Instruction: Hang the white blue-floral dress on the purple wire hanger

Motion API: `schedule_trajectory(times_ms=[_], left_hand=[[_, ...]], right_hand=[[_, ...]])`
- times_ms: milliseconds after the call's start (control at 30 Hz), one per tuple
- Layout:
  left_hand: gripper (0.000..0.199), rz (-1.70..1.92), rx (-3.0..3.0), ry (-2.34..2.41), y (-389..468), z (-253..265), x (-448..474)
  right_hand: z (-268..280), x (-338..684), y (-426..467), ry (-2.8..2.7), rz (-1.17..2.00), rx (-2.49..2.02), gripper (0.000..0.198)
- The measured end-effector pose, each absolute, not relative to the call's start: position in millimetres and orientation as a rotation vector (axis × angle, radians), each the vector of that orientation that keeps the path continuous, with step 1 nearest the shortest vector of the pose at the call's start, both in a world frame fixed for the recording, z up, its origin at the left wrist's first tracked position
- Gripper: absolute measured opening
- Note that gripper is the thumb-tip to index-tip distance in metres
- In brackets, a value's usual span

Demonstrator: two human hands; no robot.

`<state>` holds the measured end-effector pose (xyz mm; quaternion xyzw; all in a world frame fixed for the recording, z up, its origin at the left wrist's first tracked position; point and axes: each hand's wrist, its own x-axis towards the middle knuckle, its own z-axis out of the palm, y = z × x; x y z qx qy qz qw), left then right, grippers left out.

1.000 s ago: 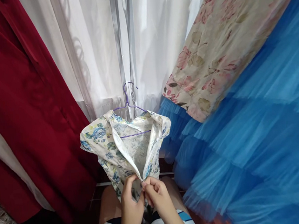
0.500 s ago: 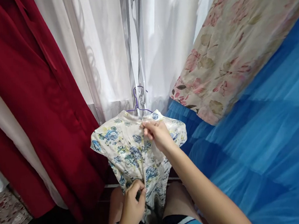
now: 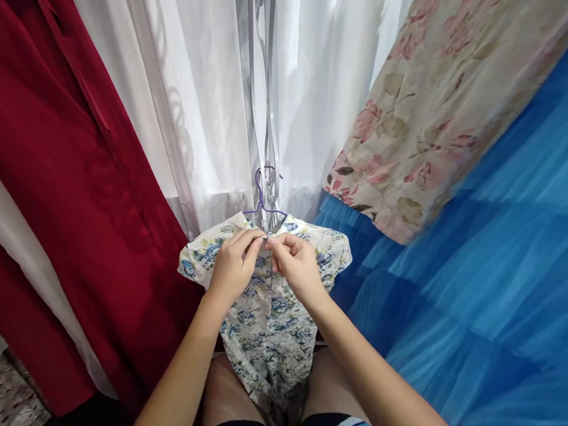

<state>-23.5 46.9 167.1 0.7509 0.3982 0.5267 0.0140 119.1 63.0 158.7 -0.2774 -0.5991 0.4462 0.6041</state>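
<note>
fastening the neckline of the floral dress (image 3: 269, 321) hung on the purple hanger (image 3: 263, 205); left hand (image 3: 230, 268) and right hand (image 3: 296, 265) pinching its top edges; probably needs fine alignment next.

Red garment (image 3: 48, 162), white curtain (image 3: 192, 94), pink-flowered fabric (image 3: 442, 84), blue tulle (image 3: 495, 273).

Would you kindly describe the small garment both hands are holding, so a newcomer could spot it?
Find the white curtain at centre. Below it, a purple hanger carries a small dress. Unlike the red garment and blue tulle beside it, it is white with blue flowers.
</note>
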Motion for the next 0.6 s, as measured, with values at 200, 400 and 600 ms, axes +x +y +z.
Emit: schedule_trajectory(times_ms=[200, 400, 600], left_hand=[[0.019, 2.0, 2.188, 1.313, 56, 183, -28], [0.009, 2.408, 0.833, 1.139, 87, 168, -114], [0.02, 2.052, 0.441, 1.02, 84, 91, -94]], right_hand=[[127, 114, 83, -1.482, 1.011, -0.849, 0.027], [99, 119, 57, -1.573, 1.128, -0.855, 0.029], [78, 120, 36, -1.608, 1.24, -0.886, 0.027]])
